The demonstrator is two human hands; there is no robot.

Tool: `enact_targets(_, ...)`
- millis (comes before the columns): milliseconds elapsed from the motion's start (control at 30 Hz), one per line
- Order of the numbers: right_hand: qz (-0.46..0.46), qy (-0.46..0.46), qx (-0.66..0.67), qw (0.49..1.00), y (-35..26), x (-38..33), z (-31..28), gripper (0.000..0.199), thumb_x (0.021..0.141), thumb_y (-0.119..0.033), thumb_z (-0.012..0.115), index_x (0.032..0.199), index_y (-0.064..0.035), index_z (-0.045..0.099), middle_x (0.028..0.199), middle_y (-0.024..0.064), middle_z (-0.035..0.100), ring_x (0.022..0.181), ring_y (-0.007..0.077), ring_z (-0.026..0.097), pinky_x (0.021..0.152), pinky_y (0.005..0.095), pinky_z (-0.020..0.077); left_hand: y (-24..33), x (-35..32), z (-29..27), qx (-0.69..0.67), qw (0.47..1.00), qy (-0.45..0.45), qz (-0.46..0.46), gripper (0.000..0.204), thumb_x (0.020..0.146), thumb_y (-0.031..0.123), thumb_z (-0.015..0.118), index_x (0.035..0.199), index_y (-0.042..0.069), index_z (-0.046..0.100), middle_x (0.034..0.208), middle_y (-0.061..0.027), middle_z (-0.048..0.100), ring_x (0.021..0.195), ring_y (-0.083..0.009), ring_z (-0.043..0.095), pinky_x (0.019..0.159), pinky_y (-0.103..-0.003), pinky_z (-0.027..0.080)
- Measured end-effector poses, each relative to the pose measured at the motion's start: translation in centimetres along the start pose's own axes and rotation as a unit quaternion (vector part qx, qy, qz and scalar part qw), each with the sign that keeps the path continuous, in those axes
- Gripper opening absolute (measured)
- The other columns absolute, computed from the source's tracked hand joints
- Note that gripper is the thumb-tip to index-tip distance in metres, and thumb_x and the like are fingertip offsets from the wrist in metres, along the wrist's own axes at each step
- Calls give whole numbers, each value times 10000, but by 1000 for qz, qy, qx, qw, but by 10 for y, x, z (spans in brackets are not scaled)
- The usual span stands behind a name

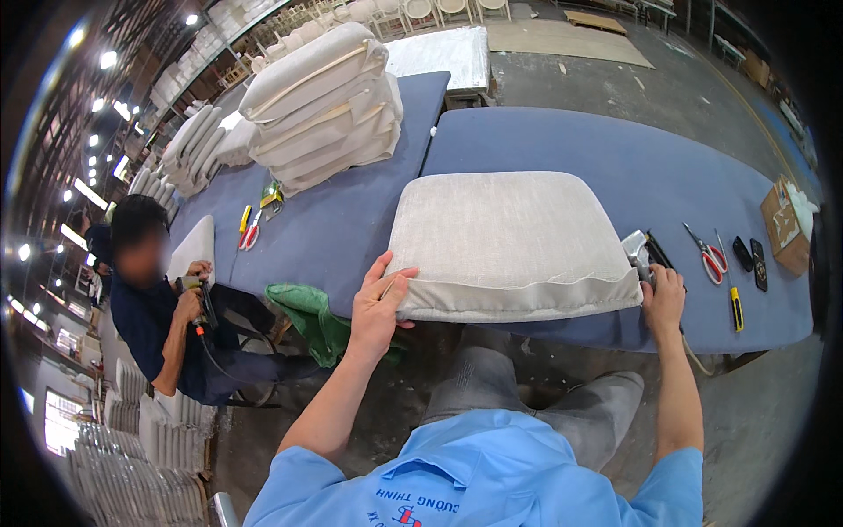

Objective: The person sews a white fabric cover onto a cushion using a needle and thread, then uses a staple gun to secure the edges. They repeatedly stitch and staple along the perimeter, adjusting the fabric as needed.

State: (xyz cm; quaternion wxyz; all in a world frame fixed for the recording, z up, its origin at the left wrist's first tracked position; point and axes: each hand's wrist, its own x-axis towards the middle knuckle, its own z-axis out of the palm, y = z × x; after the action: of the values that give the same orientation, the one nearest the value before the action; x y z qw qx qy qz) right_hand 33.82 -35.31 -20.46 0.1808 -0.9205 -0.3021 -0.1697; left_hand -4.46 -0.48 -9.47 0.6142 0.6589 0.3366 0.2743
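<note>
Long blue padded surface [562, 145], spanning the view, joined to a second blue stretch further left. On its near edge, a grey fabric seat cushion [514, 237], lying flat, front seam overhanging slightly toward the wearer. Behind and left of the cushion, a tall stack of cream cushions [320, 105], with a lower pile [195, 145] beyond that. Left of the cushion, below the surface edge, a crumpled green cloth [307, 318]. Further left, a seated co-worker in dark clothes [162, 334], holding a tool against another pale cushion [195, 249].

At the cushion's near left corner, left hand [379, 303], fingers curled over the edge, thumb on top, grip pinching the fabric corner. At the cushion's near right corner, right hand [663, 294], grip wrapped tight round a grey staple gun [639, 250] pressed to the cushion's side.

Right of the cushion: a brown cardboard box [783, 227], red-handled scissors [708, 255], a yellow-handled screwdriver [734, 303], two small black items [752, 259]. Left of the cushion, near the stack, more red scissors [250, 235] and a yellow tool [244, 218].
</note>
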Motion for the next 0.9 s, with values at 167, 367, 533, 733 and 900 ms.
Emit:
enact_targets(167,50,70,-75,993,23,43,-8,304,930,-248,748,1205,-122,720,1195,100,672,1154,358,602,932,493,492,4,-1,10,-9,1000,-1,-14,348,1087,259,626,1279,-4,746,1712,-57,327,1241,-172,656,625,-276,643)
enact_targets(367,296,-265,511,762,-32,10,-25,547,1117,-515,472,1408,-83,639,1209,111,719,887,164,695,652,339,567,-34,-13,8,26,1000,12,4,289,1073,169,626,1260,1,769,1729,-55,299,1269,-158,622,737,-258,616)
enact_targets(533,224,-55,360,904,-92,2,6,501,1047,-446,625,1328,-34,680,1267,205,732,1192,376,697,1023,443,525,-75,-50,32,8,999,44,-20,338,1088,124,557,1285,-108,702,1751,-18,258,1342,-196,571,824,-277,607)
enact_targets(733,121,81,179,973,-54,68,12,246,978,-314,639,957,-116,783,1055,140,720,1070,363,650,917,524,510,-80,-63,120,74,997,5,24,384,1103,124,518,1389,-104,638,1770,-55,176,1432,-266,470,1035,-364,484)
enact_targets(900,-49,147,139,978,-19,65,4,174,877,-216,698,967,-83,765,1084,155,726,1113,349,661,935,517,510,-102,-82,93,100,994,-35,40,373,1085,36,488,1393,-113,637,1792,-173,71,1625,-333,202,1282,-437,250)
